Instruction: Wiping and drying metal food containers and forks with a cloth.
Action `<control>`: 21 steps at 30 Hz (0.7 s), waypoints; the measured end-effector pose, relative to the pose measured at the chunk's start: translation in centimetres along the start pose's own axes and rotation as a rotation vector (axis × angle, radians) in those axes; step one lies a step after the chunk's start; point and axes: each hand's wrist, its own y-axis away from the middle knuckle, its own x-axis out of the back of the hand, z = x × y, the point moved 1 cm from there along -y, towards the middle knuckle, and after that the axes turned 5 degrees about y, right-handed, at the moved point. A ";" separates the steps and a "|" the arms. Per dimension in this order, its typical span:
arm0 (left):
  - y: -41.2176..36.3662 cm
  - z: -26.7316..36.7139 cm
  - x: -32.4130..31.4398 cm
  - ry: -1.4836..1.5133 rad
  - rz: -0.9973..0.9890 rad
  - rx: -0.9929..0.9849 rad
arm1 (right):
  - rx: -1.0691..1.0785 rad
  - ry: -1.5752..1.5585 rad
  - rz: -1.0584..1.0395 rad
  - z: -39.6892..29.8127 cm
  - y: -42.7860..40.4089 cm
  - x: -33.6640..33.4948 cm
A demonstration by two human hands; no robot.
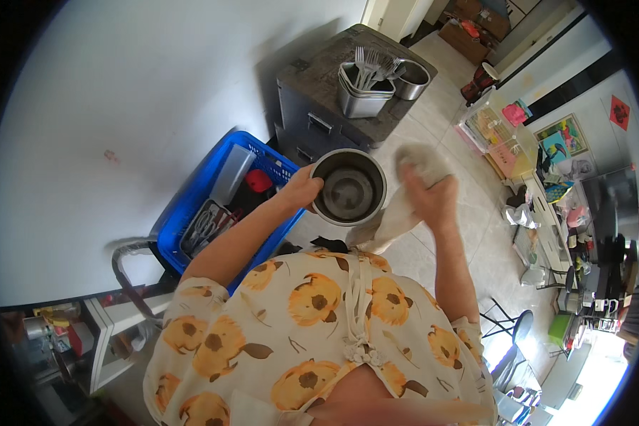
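Observation:
My left hand [302, 187] grips the rim of a round stainless steel pot [349, 187], its open mouth facing me. The inside looks bare, with a dull ring on its bottom. My right hand [435, 198] holds a pale cloth [391, 221] to the right of the pot, apart from it. The upper part of the cloth is blurred and its lower end hangs toward my waist. Beyond the pot, on a dark cabinet [319, 69], a stack of square metal containers [366, 104] holds several forks [371, 64]. A second round metal pot [412, 80] stands beside the stack.
A blue plastic basket [173, 223] at my left holds a clear plastic box [233, 173], a red round item [259, 181] and a tray of utensils [205, 229]. A white wall [112, 106] rises behind it. At far right are a folding stool [522, 326] and a cluttered low cabinet [551, 234].

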 end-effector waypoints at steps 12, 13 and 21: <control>0.6 1.2 -1.0 -0.891 -0.211 -0.264 | 0.591 0.617 -0.332 8.2 -2.8 -7.8; 0.8 1.1 -0.5 -0.965 -0.212 -0.243 | 0.558 0.642 -0.362 8.7 -2.8 -7.7; 4.3 6.2 5.1 -0.298 0.345 -0.411 | -0.112 0.187 -0.393 12.0 4.5 -5.6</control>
